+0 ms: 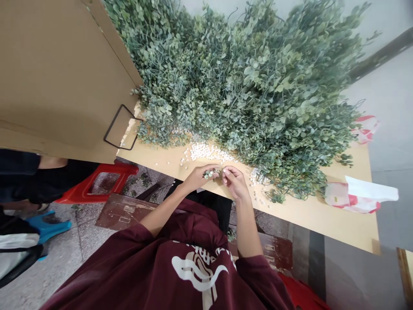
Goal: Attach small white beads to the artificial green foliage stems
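Observation:
Near the front edge of the table (348, 226), my left hand (197, 177) is closed around a small leafy sprig (208, 174). Close to its right, my right hand (235, 183) pinches at the sprig's other end; what lies between its fingertips is too small to make out. Small white pieces (206, 151) are scattered on the tabletop just beyond both hands, and more lie right of my right hand. A large heap of green artificial foliage (245, 82) covers the back of the table.
A large cardboard box (61, 69) and a black wire frame (111, 122) stand at the left. Red and white plastic bags (338, 196) lie at the right. Below are a red stool (80, 189), a blue stool (53, 228) and part of another person at far left.

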`<state>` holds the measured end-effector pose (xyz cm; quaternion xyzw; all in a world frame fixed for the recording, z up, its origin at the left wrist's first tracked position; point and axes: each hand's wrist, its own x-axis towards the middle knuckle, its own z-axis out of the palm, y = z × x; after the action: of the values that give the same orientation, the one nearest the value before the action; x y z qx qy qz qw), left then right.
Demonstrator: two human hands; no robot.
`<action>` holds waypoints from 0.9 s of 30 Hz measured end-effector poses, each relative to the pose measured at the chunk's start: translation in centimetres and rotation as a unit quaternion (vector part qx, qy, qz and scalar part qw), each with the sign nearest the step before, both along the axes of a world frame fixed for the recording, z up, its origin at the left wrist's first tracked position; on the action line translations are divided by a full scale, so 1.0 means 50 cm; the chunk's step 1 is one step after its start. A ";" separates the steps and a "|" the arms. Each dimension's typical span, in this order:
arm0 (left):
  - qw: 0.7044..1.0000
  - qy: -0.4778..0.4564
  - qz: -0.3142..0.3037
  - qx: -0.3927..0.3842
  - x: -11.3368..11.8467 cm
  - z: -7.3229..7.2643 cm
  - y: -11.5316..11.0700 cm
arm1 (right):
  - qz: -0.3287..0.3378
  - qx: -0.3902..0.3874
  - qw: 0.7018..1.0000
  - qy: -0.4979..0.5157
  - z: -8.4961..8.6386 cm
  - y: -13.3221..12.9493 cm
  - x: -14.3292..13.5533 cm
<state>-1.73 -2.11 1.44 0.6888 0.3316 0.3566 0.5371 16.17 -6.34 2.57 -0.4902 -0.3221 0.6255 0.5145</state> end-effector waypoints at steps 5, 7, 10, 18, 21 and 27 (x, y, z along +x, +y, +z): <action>0.999 -0.012 -0.014 -0.026 -0.003 -0.001 -0.001 | 0.007 0.001 1.000 -0.021 0.002 0.006 -0.004; 0.999 -0.018 -0.020 -0.023 -0.004 -0.003 -0.001 | 0.014 0.001 1.000 -0.020 0.002 0.006 -0.003; 1.000 -0.003 -0.019 -0.015 -0.005 -0.007 -0.004 | 0.028 -0.001 0.999 -0.016 0.003 0.005 -0.002; 0.999 0.030 -0.016 -0.007 -0.003 0.002 -0.009 | 0.030 -0.010 0.999 -0.040 0.000 0.006 -0.002; 0.999 0.029 -0.031 -0.001 -0.005 0.008 -0.010 | 0.031 -0.010 0.999 -0.036 -0.001 0.006 -0.002; 0.996 0.005 -0.082 0.020 -0.009 0.012 -0.009 | 0.042 -0.015 0.998 -0.038 0.005 0.007 -0.003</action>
<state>-2.16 -2.56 2.04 0.7257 0.2698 0.3145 0.5492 16.02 -6.01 2.81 -0.5075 -0.3525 0.6322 0.4674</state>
